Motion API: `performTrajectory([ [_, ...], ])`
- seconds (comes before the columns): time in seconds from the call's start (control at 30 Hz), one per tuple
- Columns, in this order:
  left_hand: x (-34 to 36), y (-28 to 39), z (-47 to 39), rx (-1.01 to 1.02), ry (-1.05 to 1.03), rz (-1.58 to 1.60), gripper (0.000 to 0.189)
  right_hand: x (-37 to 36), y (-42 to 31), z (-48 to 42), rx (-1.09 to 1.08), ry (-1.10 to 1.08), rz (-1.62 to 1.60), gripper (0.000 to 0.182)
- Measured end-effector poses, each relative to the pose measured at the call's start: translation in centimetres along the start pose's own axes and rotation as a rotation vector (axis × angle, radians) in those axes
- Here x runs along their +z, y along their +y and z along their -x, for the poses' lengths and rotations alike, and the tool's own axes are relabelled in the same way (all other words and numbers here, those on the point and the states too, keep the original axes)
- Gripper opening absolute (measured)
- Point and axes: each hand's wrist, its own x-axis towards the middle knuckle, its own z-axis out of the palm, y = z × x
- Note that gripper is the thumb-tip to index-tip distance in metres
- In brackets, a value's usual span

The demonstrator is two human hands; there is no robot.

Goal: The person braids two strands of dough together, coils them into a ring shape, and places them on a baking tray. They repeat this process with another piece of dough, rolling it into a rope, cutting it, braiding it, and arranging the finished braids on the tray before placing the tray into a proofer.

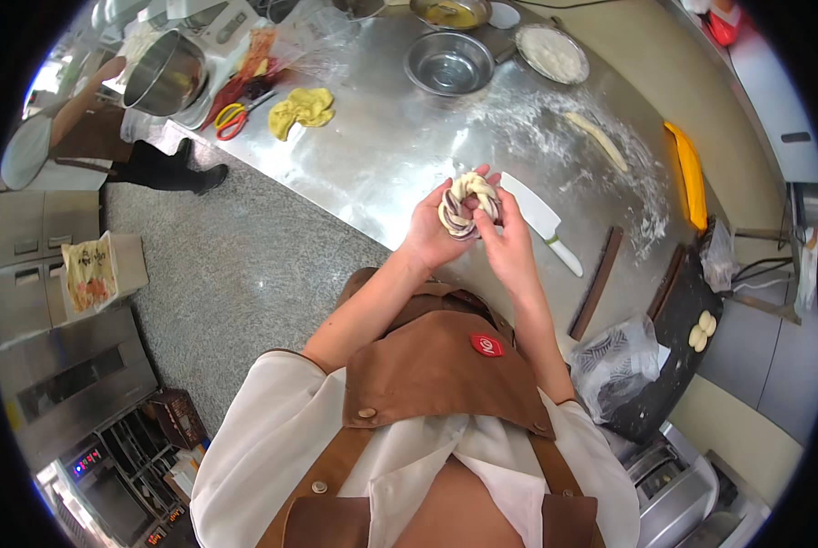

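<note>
A twisted ring of dough [455,218], pale with dark purple streaks, rests in my left hand [428,229]. The palm is under it and the fingertips show beyond its far side. My right hand [508,240] grips the ring's right side, its thumb near the centre hole. Just right of my hands, a broad white blade with a white-handled knife [565,255] lies on the steel worktable [374,164]. Farther right, a thin strip of pale dough [597,142] lies in scattered flour [559,113].
Metal bowls [448,65] and a bowl of flour [552,53] stand at the back. Scissors [232,120] and a yellow cloth [302,111] lie left. A dark wooden bar [596,282] and a black tray [679,329] with dough pieces [703,331] are right. Another person's arm [87,96] reaches near a mixing bowl [165,74].
</note>
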Motion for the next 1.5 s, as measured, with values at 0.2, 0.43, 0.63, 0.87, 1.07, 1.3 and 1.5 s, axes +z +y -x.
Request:
performTrajectory([
  [0.2,0.5,-0.2,0.3,-0.045,-0.01,-0.012,0.049,-0.3,-0.9,0.1,-0.107,0.138,0.356,0.051],
  [0.43,0.7,0.6,0.7,-0.077,0.025,0.073,0.05,-0.5,-3.0,0.0,0.05,0.155,0.089,0.04],
  [0.63,0.9,0.8,0.8,-0.114,0.005,-0.088,0.047,-0.6,-4.1,0.1,-0.053,0.178,0.27,0.037],
  [0.87,0.1,0.7,0.7,-0.19,0.009,0.008,0.044,-1.1,-6.1,-1.2,-0.264,0.095,0.41,0.027],
  [1.07,0.1,1.5,1.3,-0.195,0.066,-0.045,0.041,-0.6,-5.3,-1.8,-0.352,0.016,0.605,0.02],
  [1.3,-2.6,0.7,0.1,-0.19,-0.006,0.077,0.036,-0.5,-6.0,-0.8,-0.35,0.001,0.695,0.03],
  [1.5,0.3,0.7,1.1,-0.16,0.08,-0.03,0.042,0.1,-6.9,-0.7,-0.359,-0.033,0.834,0.029],
])
